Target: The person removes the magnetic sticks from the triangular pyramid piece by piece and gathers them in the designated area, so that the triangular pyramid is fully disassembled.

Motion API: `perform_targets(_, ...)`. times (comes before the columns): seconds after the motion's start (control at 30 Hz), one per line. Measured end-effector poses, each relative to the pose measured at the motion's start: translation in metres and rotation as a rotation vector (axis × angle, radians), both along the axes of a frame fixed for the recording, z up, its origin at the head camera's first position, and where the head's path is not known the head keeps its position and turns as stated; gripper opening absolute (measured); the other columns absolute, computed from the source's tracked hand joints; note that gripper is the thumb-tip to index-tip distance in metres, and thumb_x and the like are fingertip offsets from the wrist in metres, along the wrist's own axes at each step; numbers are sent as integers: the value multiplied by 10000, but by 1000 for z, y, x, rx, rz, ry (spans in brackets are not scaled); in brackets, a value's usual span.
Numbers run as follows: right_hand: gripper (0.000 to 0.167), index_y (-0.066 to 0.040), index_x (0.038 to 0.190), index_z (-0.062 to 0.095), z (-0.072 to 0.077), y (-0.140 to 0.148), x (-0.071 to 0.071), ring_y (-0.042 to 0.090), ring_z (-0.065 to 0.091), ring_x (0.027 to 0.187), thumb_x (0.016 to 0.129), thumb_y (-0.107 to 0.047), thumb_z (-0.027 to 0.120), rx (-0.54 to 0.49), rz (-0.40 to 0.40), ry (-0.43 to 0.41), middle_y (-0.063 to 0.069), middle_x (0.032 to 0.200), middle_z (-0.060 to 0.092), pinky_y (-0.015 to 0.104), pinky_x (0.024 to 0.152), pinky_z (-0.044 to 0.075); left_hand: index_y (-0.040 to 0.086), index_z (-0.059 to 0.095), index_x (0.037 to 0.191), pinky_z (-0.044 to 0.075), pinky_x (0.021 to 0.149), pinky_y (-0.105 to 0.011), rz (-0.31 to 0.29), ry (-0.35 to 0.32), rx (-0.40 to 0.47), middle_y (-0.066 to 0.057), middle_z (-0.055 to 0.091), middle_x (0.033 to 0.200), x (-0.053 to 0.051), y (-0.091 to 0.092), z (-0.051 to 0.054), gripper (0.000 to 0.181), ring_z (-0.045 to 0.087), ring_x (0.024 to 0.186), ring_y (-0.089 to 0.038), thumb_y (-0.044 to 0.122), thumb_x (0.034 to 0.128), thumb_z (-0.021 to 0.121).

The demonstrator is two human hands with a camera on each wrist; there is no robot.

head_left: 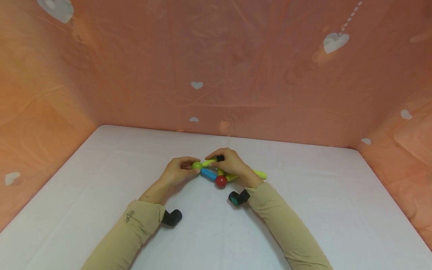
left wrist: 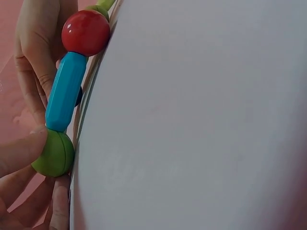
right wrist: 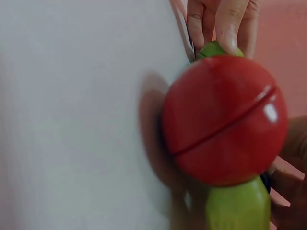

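My left hand [head_left: 177, 170] pinches a green ball [head_left: 197, 166] between thumb and fingers. From that ball a blue rod [head_left: 209, 174] runs to a red ball [head_left: 221, 182], as the left wrist view also shows. My right hand [head_left: 233, 163] grips a yellow-green rod [head_left: 210, 162] that meets the green ball, with a small black piece [head_left: 220, 158] at the rod's other end. Another yellow-green rod [head_left: 260, 174] shows beyond the right wrist. Close in the right wrist view, the red ball [right wrist: 225, 120] joins a yellow-green rod [right wrist: 239, 203]. My right fingers partly hide the pieces.
A white table [head_left: 209, 240] lies under the joined pieces. Orange cloth with pale hearts [head_left: 236, 75] rises behind it and at both sides. Black wrist devices stick out by the left sleeve [head_left: 131, 228] and the right sleeve [head_left: 287, 225].
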State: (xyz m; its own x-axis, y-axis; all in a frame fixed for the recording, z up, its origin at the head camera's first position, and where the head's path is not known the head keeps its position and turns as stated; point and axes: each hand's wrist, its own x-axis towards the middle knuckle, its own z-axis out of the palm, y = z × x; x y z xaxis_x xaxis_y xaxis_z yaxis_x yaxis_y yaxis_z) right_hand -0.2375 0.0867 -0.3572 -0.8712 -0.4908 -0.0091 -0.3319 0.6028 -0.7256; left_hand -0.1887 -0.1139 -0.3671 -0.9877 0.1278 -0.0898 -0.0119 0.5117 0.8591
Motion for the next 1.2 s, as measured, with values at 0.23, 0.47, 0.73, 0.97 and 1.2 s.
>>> perform_targets(0.23,224,-124,1072,740,-3,0,-1,240,565,1118,852,-102,707,15,1,50,60,1122,688,437,1020,403,22,632,1221,458,990,-442,21,-17,38,-197,634,1225,0,1,-1,370,587,1145,-342,108,867,696)
perform_targets(0.47,212,-123,1055,747,-2,-1,-1,235,571,1105,848,-101,711,18,-3,68,59,1110,695,426,1009,408,25,632,1221,455,994,-436,35,-20,61,-193,627,1238,1,2,-2,367,589,1145,-335,94,866,692)
perform_targets(0.73,211,-115,1047,750,-1,-1,-1,228,568,1070,841,-89,713,15,-9,58,60,1096,700,405,984,413,10,629,1218,466,979,-433,30,-7,60,-207,629,1229,1,2,-3,367,597,1129,-340,80,863,691)
perform_targets(0.97,198,-104,1039,751,-6,1,-4,268,584,1080,844,-121,720,12,-104,103,94,1099,693,422,980,429,17,651,1180,459,966,-426,24,-24,60,-184,648,1186,4,1,-2,347,595,1099,-309,100,849,711)
perform_targets(1.2,219,-87,1063,739,-6,5,-5,275,588,1074,852,-144,717,6,-109,104,111,1113,687,424,983,439,13,646,1185,454,981,-442,14,-27,85,-193,647,1182,5,-1,-2,355,601,1104,-317,103,848,710)
